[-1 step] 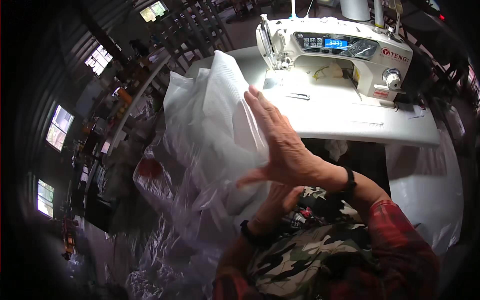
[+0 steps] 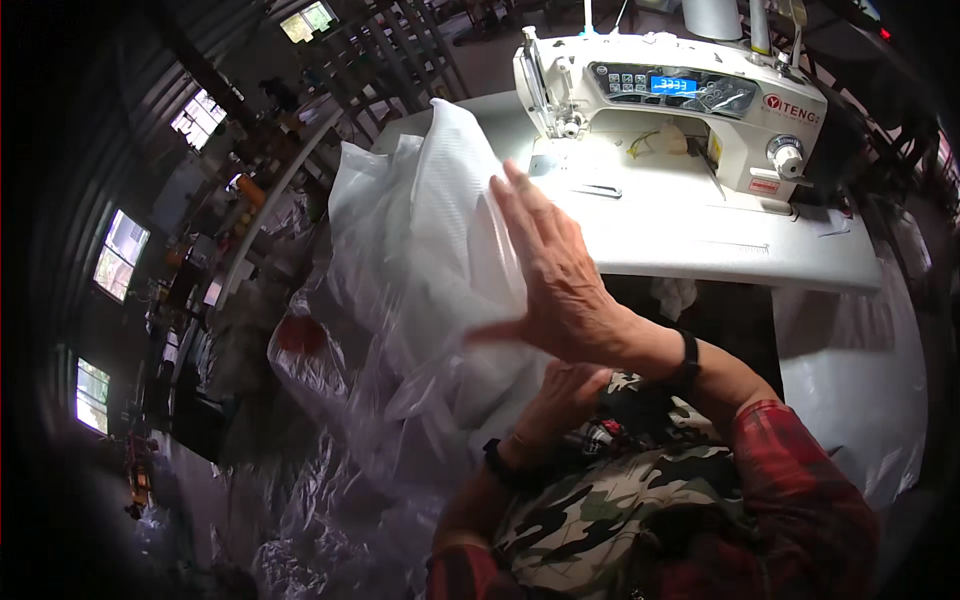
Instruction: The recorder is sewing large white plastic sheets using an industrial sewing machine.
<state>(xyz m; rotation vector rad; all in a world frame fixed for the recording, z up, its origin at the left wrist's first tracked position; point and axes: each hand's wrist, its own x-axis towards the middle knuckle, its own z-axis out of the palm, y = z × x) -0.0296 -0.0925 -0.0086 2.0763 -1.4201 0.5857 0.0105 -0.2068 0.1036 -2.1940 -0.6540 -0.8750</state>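
in the head view, the right hand (image 2: 560, 285) is spread flat, fingers straight and together with the thumb out, its palm pressed against the side of a bundle of white plastic bags (image 2: 430, 260) that stands up in front of the person, to the left of the sewing area. the left hand (image 2: 560, 400) sits lower, just under the right wrist, its fingers curled in at the bottom edge of the bundle; it looks to be gripping the plastic there, though the fingertips are hidden, so i cannot tell how tight the hold is. the bundle leans over the left end of the white bench (image 2: 700, 235) and is off the sewing surface, well short of the needle of the white sewing machine (image 2: 680, 95) at the back of the bench. nothing lies under the machine's foot, so as a judgement the stitching has not begun: the plastic is only gathered and steadied, and laying it flat and feeding it to the machine remain. more crumpled clear plastic sheeting (image 2: 330, 520) is heaped below on the left.
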